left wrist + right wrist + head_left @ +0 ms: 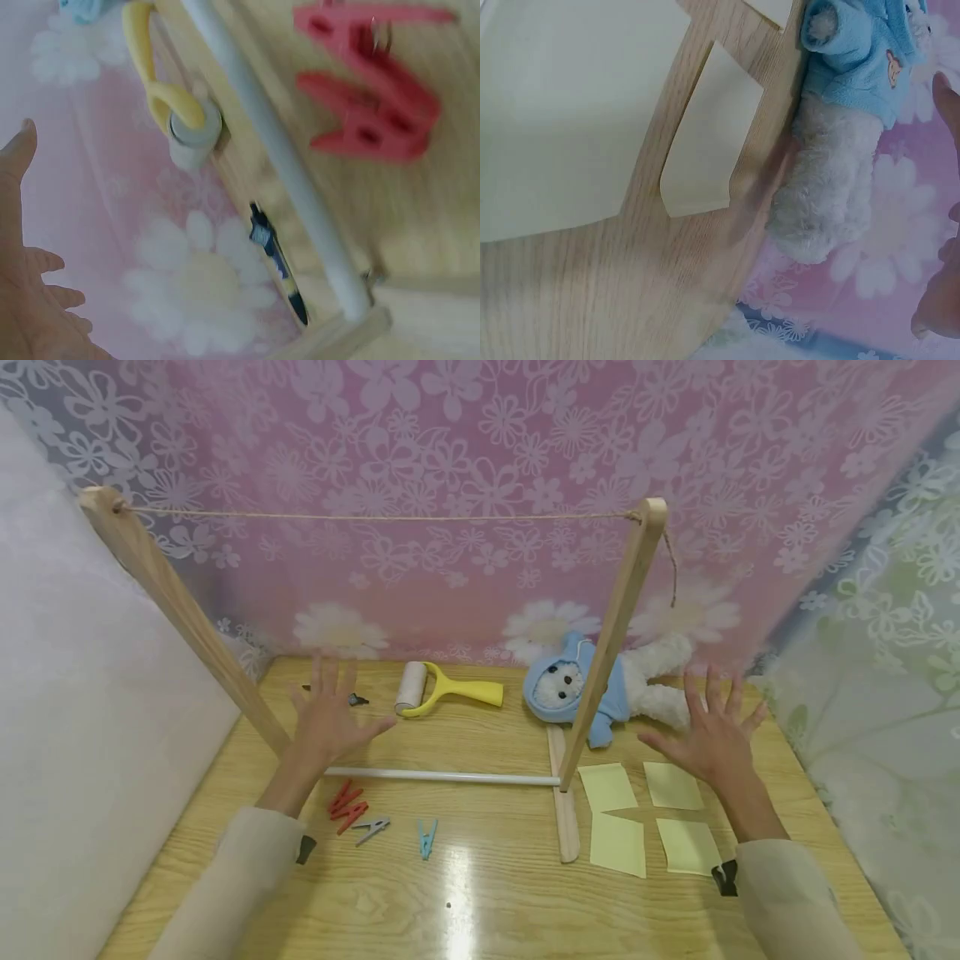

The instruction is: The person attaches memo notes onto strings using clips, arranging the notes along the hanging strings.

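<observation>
My left hand [326, 722] is raised over the left of the table with fingers spread, holding nothing. Beyond it a dark pen [277, 262] lies at the back. Red clothespins [348, 807], a grey clothespin [372, 829] and a light blue clothespin [427, 840] lie nearer the front. My right hand [712, 739], also spread and holding nothing, hovers over the right side and overlaps the leg of a white plush toy [564, 683] in a blue hoodie. Several yellow sticky notes [617, 843] lie below and left of that hand.
A wooden frame stands mid-table, its left post [187, 618] and right post [617, 635] joined by a twine line [390, 517] on top and a white rod [450, 777] below. Behind the rod lies a yellow-handled lint roller [468, 691]. Floral curtains [450, 460] hang at the back.
</observation>
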Available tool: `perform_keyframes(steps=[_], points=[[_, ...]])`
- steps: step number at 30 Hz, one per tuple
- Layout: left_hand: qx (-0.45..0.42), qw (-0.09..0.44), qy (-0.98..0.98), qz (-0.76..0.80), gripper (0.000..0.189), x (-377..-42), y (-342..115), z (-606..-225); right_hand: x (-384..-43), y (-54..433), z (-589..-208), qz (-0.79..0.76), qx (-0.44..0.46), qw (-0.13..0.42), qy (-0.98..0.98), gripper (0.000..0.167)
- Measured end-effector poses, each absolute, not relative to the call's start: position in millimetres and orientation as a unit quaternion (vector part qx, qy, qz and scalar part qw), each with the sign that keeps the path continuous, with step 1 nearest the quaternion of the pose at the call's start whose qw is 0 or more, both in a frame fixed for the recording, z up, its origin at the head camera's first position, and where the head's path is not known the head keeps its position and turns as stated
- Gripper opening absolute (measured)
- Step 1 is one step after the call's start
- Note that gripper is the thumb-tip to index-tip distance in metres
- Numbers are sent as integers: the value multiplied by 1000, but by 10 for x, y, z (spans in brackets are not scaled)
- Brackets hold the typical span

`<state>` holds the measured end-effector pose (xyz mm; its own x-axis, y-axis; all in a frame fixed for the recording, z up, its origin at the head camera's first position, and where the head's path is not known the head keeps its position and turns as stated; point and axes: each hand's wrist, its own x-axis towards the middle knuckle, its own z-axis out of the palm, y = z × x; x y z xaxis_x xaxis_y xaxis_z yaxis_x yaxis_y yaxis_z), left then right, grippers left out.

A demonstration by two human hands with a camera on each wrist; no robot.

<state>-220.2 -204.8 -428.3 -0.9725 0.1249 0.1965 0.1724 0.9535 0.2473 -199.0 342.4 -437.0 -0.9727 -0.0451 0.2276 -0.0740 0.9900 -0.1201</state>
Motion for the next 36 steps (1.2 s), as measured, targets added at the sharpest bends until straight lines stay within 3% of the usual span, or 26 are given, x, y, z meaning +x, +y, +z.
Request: perform_keyframes(steps=[4,11,19,27,33,36], points=[[-92,84,-981,-146,113,-2030,-1957,-4392,-1906,3389,-4418,88,57,96,-990,111],[-138,82,-963,-217,99,-1741,-1801,-4578,-1808,3279,-4561,189,104,9,-976,96],[-112,-6,-945,-308,74,-1523,-1589,-4736,-1788,3158,-4705,255,71,-60,-963,67],[-74,-67,-942,-320,34,-1352,-1355,-4904,-1795,3034,-4820,250,29,-76,-965,50],[-76,-88,-939,-325,44,-1277,-1271,-5009,-1846,2972,-4865,238,-9,-120,-964,40],[-79,-94,-939,-321,50,-1257,-1215,-5023,-1863,2937,-4889,240,-24,-131,-962,43]])
